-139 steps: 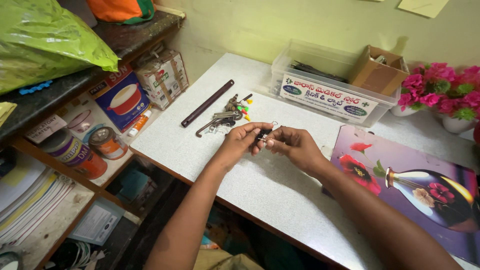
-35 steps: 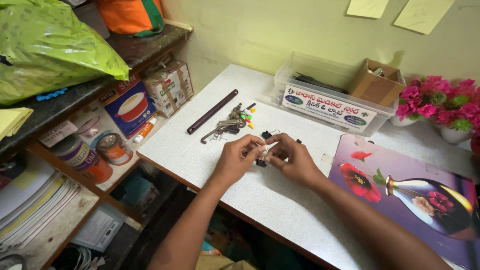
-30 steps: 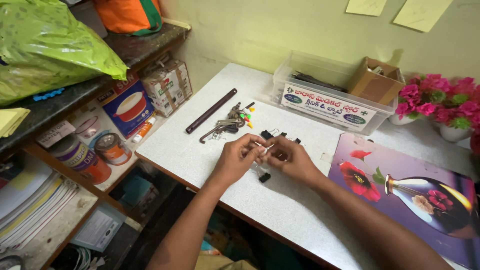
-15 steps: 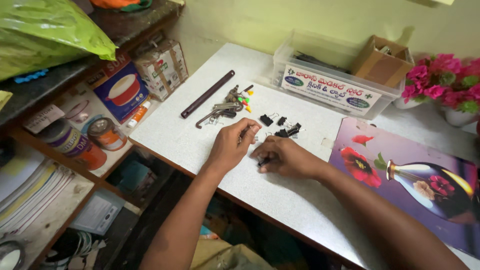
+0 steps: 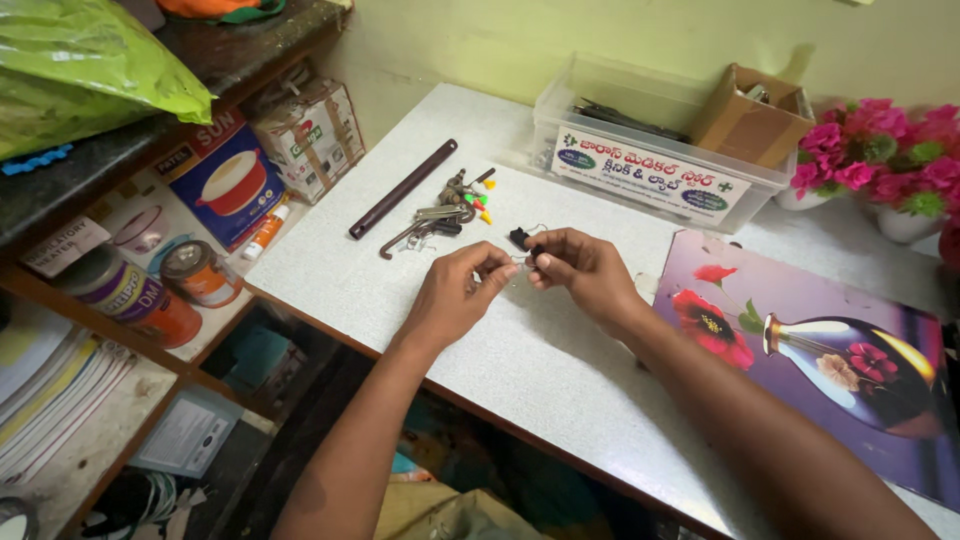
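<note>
Two bare hands meet over the white speckled table top (image 5: 420, 290), fingertips almost touching. The left hand (image 5: 455, 300) and the right hand (image 5: 580, 270) both pinch, with narrow grip, one small black binder clip with thin wire handles (image 5: 520, 262); it stays lifted a little above the table, between the thumbs and forefingers. The clip is too small to tell which hand holds which part.

Just behind the grip another small black clip (image 5: 519, 237) lies on the table. A bit further to the left of the grip lies a heap of small metal tools and keys with bright green and orange tips (image 5: 445, 212), and beside it a long dark brown rod (image 5: 402, 188). To the right of the grip lies a glossy picture of a red flower and a dark vase (image 5: 820, 350). Farthest from the grip stands a clear plastic box with a printed label (image 5: 650, 160), a small brown cardboard box (image 5: 745, 125) resting on it, and pink artificial flowers (image 5: 880, 160) at the wall.
</note>
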